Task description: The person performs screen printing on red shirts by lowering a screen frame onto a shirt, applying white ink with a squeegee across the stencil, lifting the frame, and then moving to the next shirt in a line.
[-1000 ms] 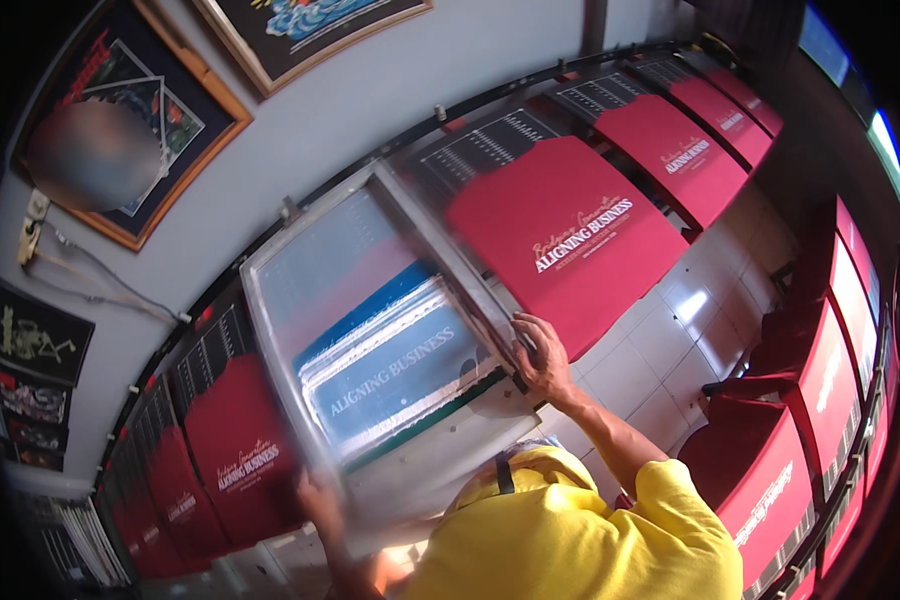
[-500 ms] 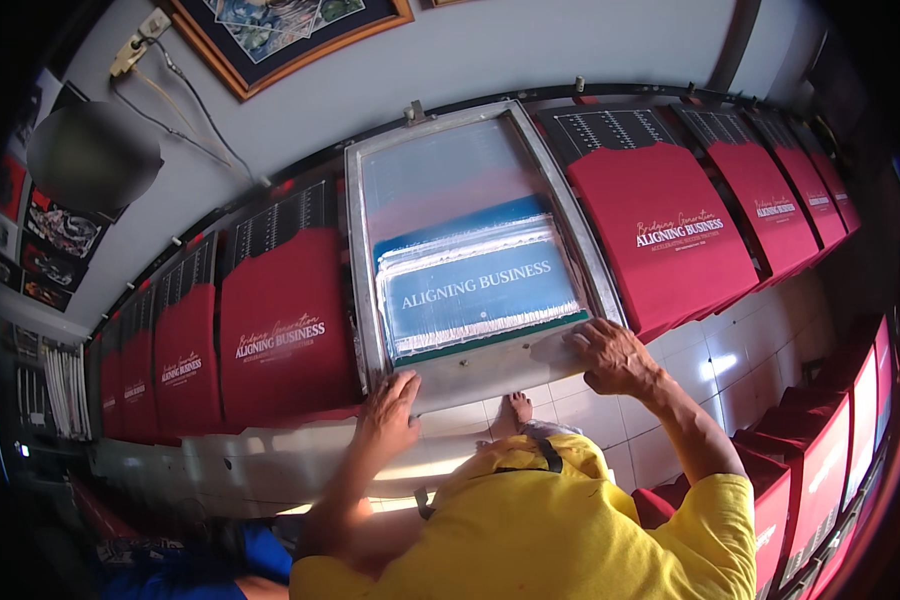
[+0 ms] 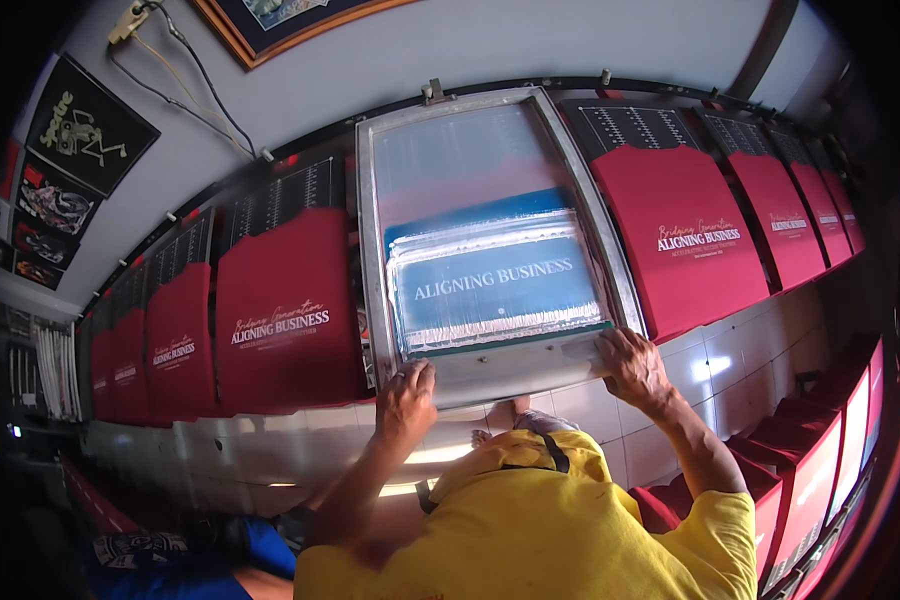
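A metal-framed printing screen [image 3: 366,220] lies over a board in the middle of a long row. Its mesh has a blue stencil [image 3: 500,300] with pale lettering, and white ink streaks run along its far and near sides. My left hand [image 3: 406,405] is closed on the near left corner of the frame. At the near right corner, my right hand [image 3: 632,368] grips the frame, fingers curled over the edge. Beneath the mesh, a red shirt shows faintly.
Red printed shirts on boards stand to the left [image 3: 280,360] and right [image 3: 685,275]. More red shirts [image 3: 800,470] hang on a rack at the lower right. A person in blue [image 3: 180,565] is at the lower left. Tiled floor [image 3: 700,370] lies between.
The view has shifted slightly, so the screen and the right-hand shirts sit a little farther right and higher. Both hands stay on the frame's near corners.
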Action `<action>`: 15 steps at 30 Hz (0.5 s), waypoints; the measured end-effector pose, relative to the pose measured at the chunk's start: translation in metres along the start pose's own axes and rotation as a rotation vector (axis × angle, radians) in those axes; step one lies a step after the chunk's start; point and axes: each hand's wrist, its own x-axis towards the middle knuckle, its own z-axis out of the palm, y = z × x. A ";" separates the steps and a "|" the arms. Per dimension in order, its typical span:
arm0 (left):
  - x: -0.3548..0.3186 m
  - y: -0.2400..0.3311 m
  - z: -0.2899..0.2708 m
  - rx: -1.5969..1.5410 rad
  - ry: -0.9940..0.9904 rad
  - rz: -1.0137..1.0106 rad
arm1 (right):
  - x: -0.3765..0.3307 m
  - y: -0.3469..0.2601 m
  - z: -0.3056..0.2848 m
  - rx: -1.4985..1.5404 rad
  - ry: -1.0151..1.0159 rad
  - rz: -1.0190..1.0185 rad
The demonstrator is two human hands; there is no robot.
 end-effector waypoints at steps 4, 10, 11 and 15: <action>0.005 -0.012 0.020 0.022 0.099 -0.021 | 0.012 0.012 0.018 -0.044 0.056 0.005; 0.090 -0.059 0.027 -0.010 0.043 -0.067 | 0.085 0.067 0.039 -0.064 0.021 0.012; 0.109 -0.062 0.019 0.002 0.082 0.013 | 0.097 0.076 0.039 -0.069 0.013 -0.004; 0.151 -0.086 0.015 -0.005 -0.014 -0.068 | 0.143 0.108 0.048 -0.067 0.083 -0.061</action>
